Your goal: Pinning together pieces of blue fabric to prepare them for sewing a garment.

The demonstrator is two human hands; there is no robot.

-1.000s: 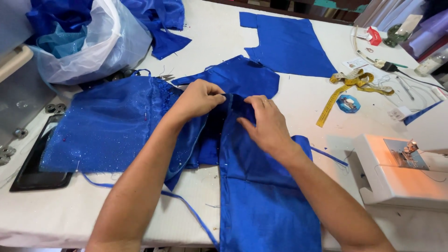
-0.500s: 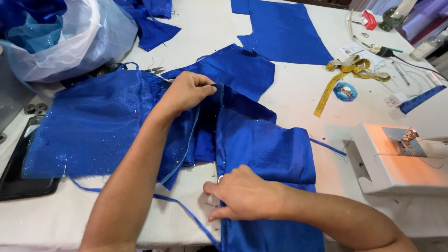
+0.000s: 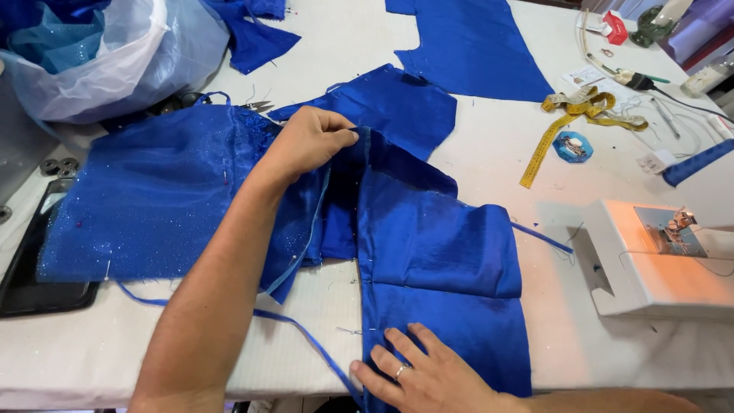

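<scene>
At the surface's near edge, the right hand (image 3: 432, 378) lies open, flattening blue fabric (image 3: 436, 252) while the left hand (image 3: 310, 141) pinches its seam taut.

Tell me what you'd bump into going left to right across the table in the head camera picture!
Black tablet → sparkly blue fabric → left hand → plain blue fabric → yellow measuring tape → white sewing machine.
</scene>
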